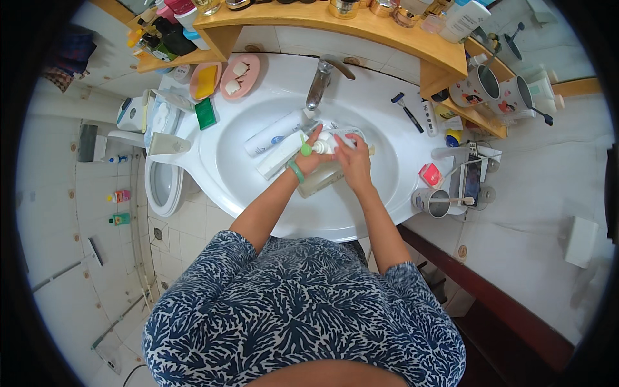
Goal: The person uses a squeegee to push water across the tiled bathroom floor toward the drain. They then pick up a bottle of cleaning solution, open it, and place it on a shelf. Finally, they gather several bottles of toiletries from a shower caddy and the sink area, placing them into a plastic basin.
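Over the white washbasin point(232, 169), my left hand point(314, 164) wears a green bangle and holds a white pump bottle point(323, 145) with a light green pump head point(305, 148). My right hand point(355, 162) has its curled fingers on the same bottle, right of the pump collar. Beneath and beside the hands, several bottles lie in the basin. A white cylindrical bottle with blue marks point(275, 135) is farther left, and a white rectangular bottle point(278, 159) is next to it. Below my hands rests a pale translucent bottle point(321, 183), partly covered by them.
A chrome faucet point(319, 82) juts over the basin. Pink soap dishes point(246, 65), a green scouring pad point(206, 114), a razor point(407, 113) and a cup with a toothbrush point(425, 203) line the counter. A wooden shelf point(309, 17) of jars overhangs the back. A toilet point(167, 205) stands left.
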Tool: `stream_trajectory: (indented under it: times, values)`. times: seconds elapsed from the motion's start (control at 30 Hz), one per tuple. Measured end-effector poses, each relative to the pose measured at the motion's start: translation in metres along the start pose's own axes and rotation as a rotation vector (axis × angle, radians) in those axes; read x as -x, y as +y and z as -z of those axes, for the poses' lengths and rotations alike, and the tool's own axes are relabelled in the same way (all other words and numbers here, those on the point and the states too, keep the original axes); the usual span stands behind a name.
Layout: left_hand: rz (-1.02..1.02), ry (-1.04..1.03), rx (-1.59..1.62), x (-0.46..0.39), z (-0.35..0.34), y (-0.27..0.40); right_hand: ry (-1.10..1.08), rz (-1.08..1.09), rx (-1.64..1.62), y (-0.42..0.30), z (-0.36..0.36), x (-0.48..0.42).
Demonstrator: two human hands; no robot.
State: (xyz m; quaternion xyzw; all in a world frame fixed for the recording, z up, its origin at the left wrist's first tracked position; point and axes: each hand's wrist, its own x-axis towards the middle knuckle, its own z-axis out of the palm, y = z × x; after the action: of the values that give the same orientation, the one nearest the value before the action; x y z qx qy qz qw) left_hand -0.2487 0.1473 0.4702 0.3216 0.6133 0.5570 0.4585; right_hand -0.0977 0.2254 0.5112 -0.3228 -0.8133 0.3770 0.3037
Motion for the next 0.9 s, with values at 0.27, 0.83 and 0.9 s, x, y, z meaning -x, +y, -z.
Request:
stream_trajectory:
  times: [0.27, 0.83, 0.9]
  values:
    - [-0.010, -0.030, -0.029, -0.005, -0.012, 0.038, 0.062, 0.117, 0.060, -0.017, -0.005, -0.035]
    - [0.012, 0.022, 0.114, 0.004, -0.019, 0.041, 0.184, -0.037, 0.070, 0.036, -0.016, -0.030]
    - [0.082, 0.013, 0.224, 0.015, -0.021, 0.053, 0.224, -0.113, 0.102, 0.055, -0.023, -0.029]
